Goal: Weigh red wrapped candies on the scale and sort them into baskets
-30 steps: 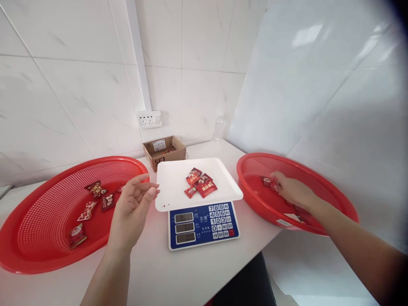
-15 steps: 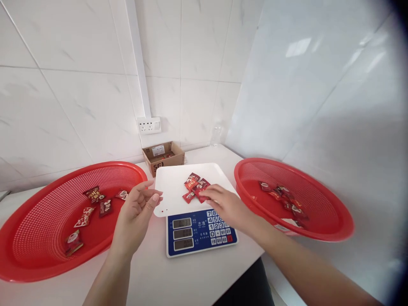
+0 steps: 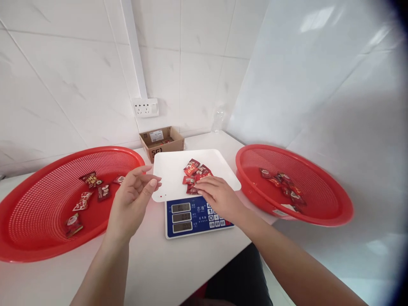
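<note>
Reaching over the front of the white tray, right hand is at the near edge of the packet pile. One second ago it was down in the right basket, fingers on a packet; half a second ago it was already over the tray. Fingertips are bunched against the pile; can't tell if they pinch anything or just rest there.

Change on the tray: a dark red packet now lies at the front of the pile, just below the small red one and right by the fingertips. That spot was bare tray in both earlier frames. Rest of the pile looks unchanged, sitting mid-tray, partly covered by the hand.

Left hand: no real change. Palm half open, fingers loosely curled, thumb apart, nothing visible in it. Fingertips sit at the tray's left edge; contact unclear.

Scale stays under the tray, right hand and forearm hiding part of the keypad. Display digits too blurry to read. Left basket keeps its five scattered packets. Right basket's packets lie as they did half a second ago. Cardboard box remains behind the tray.
</note>
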The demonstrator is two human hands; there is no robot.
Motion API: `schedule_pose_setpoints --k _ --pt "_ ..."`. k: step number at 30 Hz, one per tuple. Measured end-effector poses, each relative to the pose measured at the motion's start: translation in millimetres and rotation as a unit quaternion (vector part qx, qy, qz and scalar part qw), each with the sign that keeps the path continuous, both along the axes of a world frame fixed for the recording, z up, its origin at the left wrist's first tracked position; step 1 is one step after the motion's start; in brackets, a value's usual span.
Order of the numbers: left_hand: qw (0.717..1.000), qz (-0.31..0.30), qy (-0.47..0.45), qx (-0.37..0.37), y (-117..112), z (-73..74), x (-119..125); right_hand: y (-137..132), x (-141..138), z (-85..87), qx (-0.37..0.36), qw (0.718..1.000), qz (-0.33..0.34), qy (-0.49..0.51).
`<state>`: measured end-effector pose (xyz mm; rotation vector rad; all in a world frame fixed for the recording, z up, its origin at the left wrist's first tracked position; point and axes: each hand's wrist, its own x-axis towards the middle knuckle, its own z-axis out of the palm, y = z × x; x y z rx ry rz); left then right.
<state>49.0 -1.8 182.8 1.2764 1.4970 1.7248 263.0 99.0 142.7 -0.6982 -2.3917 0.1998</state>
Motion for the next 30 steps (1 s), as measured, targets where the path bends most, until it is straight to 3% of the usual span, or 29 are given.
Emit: schedule_pose_setpoints --k 5,13,21,30 --pt "1.0 0.005 0.009 0.009 1 2.4 3 -14 31 10.9 -0.036 0.996 -0.07 0.045" --pt "0.999 0.006 0.031 0.015 5 -2.1 5 -35 69 9.3 -0.075 0.978 -0.194 0.031" --pt "0.999 -0.02 0.035 0.006 9 -8.5 3 -39 59 7.8 -0.11 0.977 -0.179 0.028" --pt "0.996 -0.032 0.068 -0.057 14 -15.6 6 -44 50 4.4 -0.152 0.98 -0.121 0.038"
